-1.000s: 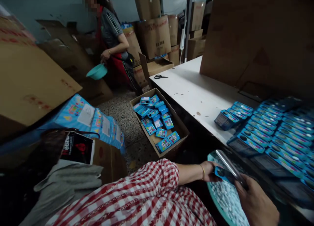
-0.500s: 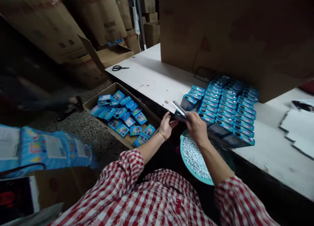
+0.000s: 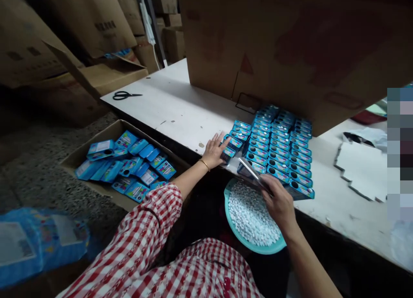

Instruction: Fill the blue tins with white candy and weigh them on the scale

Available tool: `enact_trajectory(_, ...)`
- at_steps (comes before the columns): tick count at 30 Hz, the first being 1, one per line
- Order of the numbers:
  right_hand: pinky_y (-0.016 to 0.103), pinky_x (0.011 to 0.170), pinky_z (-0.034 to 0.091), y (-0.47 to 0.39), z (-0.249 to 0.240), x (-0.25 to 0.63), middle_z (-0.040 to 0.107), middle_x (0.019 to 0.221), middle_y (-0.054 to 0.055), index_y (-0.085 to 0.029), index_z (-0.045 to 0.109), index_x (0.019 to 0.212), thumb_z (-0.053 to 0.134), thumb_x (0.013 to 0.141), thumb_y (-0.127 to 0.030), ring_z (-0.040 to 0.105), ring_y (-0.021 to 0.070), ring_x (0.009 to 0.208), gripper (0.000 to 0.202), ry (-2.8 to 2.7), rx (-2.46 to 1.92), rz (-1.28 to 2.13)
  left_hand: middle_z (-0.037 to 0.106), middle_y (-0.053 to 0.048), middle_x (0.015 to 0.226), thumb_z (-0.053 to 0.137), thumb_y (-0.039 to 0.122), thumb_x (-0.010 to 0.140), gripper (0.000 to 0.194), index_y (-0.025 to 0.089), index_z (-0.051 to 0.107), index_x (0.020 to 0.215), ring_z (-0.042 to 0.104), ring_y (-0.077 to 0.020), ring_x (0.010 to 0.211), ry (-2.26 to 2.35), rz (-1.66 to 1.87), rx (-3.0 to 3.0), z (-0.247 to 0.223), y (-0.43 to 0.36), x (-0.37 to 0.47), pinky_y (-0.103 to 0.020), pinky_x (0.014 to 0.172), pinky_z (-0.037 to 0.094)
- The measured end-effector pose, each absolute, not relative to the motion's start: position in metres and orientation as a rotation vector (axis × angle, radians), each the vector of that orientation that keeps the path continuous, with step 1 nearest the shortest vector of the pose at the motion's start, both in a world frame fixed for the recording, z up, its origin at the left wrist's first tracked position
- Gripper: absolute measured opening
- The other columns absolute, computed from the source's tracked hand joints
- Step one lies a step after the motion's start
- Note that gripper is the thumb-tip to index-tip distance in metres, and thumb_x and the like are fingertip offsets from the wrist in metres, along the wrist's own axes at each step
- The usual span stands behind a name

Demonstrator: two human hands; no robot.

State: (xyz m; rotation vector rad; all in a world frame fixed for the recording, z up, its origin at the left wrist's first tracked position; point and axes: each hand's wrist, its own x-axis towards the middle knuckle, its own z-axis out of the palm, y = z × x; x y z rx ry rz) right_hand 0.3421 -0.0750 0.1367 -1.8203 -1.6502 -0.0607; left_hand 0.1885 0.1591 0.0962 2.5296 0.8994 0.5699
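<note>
At lower left, a carton [image 3: 102, 192] holds loose packs [image 3: 137, 191]. At centre the left hand [image 3: 213, 155], fingers spread, touches a short row [image 3: 232, 142] near the table [image 3: 167, 100] edge; a push could topple it. Right of centre, by a bowl [image 3: 254, 248] of pellets [image 3: 250, 216], the right hand [image 3: 279, 201] grips a metal tube [image 3: 250, 169] that, swung, could knock the long rows [image 3: 278, 153]

Left hand [image 3: 213, 154] up on counter [image 3: 164, 106] now, blue box [image 3: 229, 152] joins front of short row [image 3: 239, 133]; metal tube [image 3: 252, 172] in right hand [image 3: 280, 200] swings clear.
</note>
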Motion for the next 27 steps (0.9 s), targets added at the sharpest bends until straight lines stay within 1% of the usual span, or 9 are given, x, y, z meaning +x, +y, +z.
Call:
enact_trajectory(2, 0.032, 0.088, 0.050, -0.103, 0.130, 0.351, 0.065, 0.107, 0.007, -0.021, 0.060, 0.108, 0.048, 0.087, -0.028, 0.062, 0.0190, 0.099, 0.025, -1.556, -1.861, -0.035, 0.007, -0.008, 0.156, 0.080, 0.013, 0.057, 0.109, 0.034, 0.019, 0.144, 0.001, -0.0341, 0.142, 0.734, 0.342, 2.788, 0.111, 0.167, 0.200, -0.064, 0.108, 0.010)
enact_trajectory(4, 0.033, 0.085, 0.052, -0.124, 0.123, 0.355, 0.067, 0.103, 0.006, -0.021, 0.061, 0.106, 0.050, 0.086, -0.030, 0.064, 0.0196, 0.094, 0.025, -1.452, -1.911, -0.002, 0.006, -0.005, 0.156, 0.078, 0.011, 0.059, 0.109, 0.038, 0.016, 0.144, 0.002, -0.0344, 0.142, 0.640, 0.154, 2.902, 0.120, 0.171, 0.214, -0.065, 0.106, 0.016)
enact_trajectory(7, 0.033, 0.083, 0.053, -0.146, 0.110, 0.354, 0.068, 0.101, 0.006, -0.022, 0.063, 0.103, 0.053, 0.084, -0.032, 0.065, 0.0200, 0.091, 0.023, -1.326, -1.968, 0.067, 0.007, -0.007, 0.156, 0.074, 0.012, 0.063, 0.101, 0.037, 0.018, 0.144, 0.006, -0.0356, 0.141, 0.635, 0.057, 2.921, 0.125, 0.173, 0.232, -0.057, 0.102, 0.032)
enact_trajectory(9, 0.033, 0.082, 0.053, -0.154, 0.101, 0.351, 0.068, 0.100, 0.006, -0.022, 0.063, 0.102, 0.054, 0.083, -0.032, 0.066, 0.0200, 0.090, 0.023, -1.271, -1.973, 0.119, 0.010, -0.009, 0.155, 0.072, 0.011, 0.065, 0.097, 0.035, 0.022, 0.144, 0.008, -0.0375, 0.140, 0.680, 0.087, 2.905, 0.123, 0.174, 0.240, -0.053, 0.099, 0.037)
enact_trajectory(12, 0.034, 0.082, 0.054, -0.160, 0.090, 0.347, 0.069, 0.099, 0.007, -0.021, 0.065, 0.100, 0.055, 0.082, -0.033, 0.066, 0.0206, 0.090, 0.023, -1.208, -1.962, 0.177, 0.014, -0.010, 0.154, 0.073, 0.011, 0.064, 0.094, 0.033, 0.026, 0.143, 0.009, -0.0385, 0.140, 0.706, 0.139, 2.896, 0.119, 0.179, 0.248, -0.051, 0.099, 0.038)
enact_trajectory(19, 0.034, 0.079, 0.056, -0.160, 0.080, 0.344, 0.070, 0.096, 0.008, -0.020, 0.067, 0.096, 0.057, 0.080, -0.034, 0.067, 0.0221, 0.088, 0.023, -1.131, -1.935, 0.181, 0.019, -0.008, 0.153, 0.075, 0.015, 0.064, 0.093, 0.033, 0.028, 0.142, 0.012, -0.0366, 0.139, 0.723, 0.163, 2.919, 0.114, 0.217, 0.276, -0.047, 0.099, 0.039)
enact_trajectory(23, 0.031, 0.076, 0.057, -0.171, 0.080, 0.347, 0.071, 0.094, 0.008, -0.020, 0.068, 0.093, 0.059, 0.079, -0.035, 0.068, 0.0218, 0.085, 0.022, -1.043, -1.942, 0.174, 0.019, -0.008, 0.153, 0.075, 0.016, 0.063, 0.096, 0.033, 0.026, 0.143, 0.012, -0.0371, 0.139, 0.720, 0.140, 2.927, 0.117, 0.244, 0.303, -0.047, 0.099, 0.039)
enact_trajectory(27, 0.026, 0.073, 0.057, -0.192, 0.074, 0.354, 0.072, 0.094, 0.006, -0.021, 0.070, 0.095, 0.063, 0.076, -0.035, 0.069, 0.0217, 0.082, 0.025, -0.968, -1.976, 0.227, 0.017, -0.007, 0.154, 0.073, 0.016, 0.065, 0.095, 0.033, 0.023, 0.144, 0.012, -0.0363, 0.139, 0.738, 0.114, 2.973, 0.116, 0.269, 0.335, -0.047, 0.100, 0.039)
